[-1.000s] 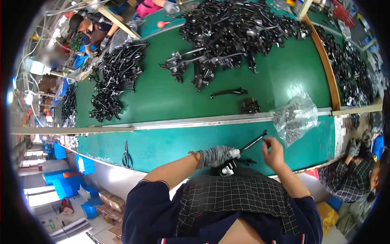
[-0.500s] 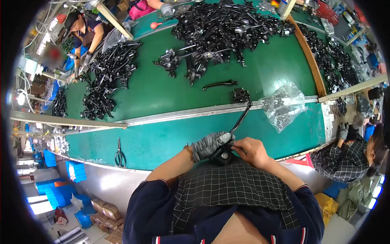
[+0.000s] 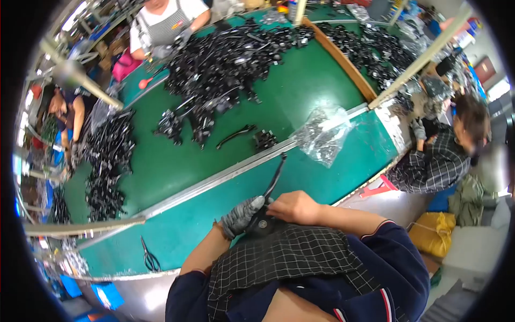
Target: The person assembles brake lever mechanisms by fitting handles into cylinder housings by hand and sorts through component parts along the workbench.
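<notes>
Above the tabletop's [image 3: 198, 214] near edge, close to the person's apron [image 3: 279, 249], both hands meet on one black lever part [image 3: 275, 180]. Its long arm points up and away toward the metal rail [image 3: 214, 180]; the thicker base sits low between the hands, against the apron.

Change vs. one second ago: right hand [image 3: 296, 207] was off the part, fingers apart beside the lever arm; now it's in on the base, same as half a second ago. Camera has swung, so the view is tilted, and more of the co-worker [image 3: 169, 24] across the tabletop shows.

Grip: left hand [image 3: 242, 216], gloved, is wrapped closed around the base, thumb on top. Right hand, bare, is curled nearly closed, fingertips pinching the base right beside the glove; exact contact hidden.

Loose lever [image 3: 236, 137] and small black part [image 3: 265, 140] lie just beyond the rail, clear bag [image 3: 323, 134] across it, scissors [image 3: 147, 253] by the near edge, left.
</notes>
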### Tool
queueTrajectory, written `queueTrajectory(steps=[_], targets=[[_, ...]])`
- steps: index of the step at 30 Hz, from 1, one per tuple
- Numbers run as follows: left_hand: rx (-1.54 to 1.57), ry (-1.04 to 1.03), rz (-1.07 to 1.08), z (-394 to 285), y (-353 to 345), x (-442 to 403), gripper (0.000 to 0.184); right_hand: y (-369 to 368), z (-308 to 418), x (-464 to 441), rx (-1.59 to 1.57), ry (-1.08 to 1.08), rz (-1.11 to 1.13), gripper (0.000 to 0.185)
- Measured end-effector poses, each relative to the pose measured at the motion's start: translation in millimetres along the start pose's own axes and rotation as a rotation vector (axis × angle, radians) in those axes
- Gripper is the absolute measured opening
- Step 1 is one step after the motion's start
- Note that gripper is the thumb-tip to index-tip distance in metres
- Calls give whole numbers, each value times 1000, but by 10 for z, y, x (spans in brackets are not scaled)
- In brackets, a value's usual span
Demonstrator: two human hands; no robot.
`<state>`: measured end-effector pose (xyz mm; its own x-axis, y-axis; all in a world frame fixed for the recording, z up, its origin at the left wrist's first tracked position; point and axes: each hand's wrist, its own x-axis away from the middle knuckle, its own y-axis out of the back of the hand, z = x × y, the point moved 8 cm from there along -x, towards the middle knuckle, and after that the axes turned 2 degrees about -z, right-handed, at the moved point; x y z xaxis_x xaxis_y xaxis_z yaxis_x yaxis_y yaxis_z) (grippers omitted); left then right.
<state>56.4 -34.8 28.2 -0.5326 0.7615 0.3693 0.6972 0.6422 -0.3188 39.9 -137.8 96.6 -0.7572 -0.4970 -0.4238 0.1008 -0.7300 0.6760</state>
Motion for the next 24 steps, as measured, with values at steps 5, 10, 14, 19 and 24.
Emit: queueTrajectory(steps=[5,10,14,19,24], targets=[[156,195,3,371,91,-36,35,-104,-29,-13,0,4,31,25],[124,34,89,138,7,-225,45,363,-88,-338,44,146,-123,44],[-279,-22,278,-270,-52,-387,42,-197,-500,-103,89,-237,605,62],[842,188,-104,5,249,-226,57,-273,-814,-72,124,-383,565,66],[349,118,-82,20,676,-409,60,-472,-1226,-144,49,-500,291,58]])
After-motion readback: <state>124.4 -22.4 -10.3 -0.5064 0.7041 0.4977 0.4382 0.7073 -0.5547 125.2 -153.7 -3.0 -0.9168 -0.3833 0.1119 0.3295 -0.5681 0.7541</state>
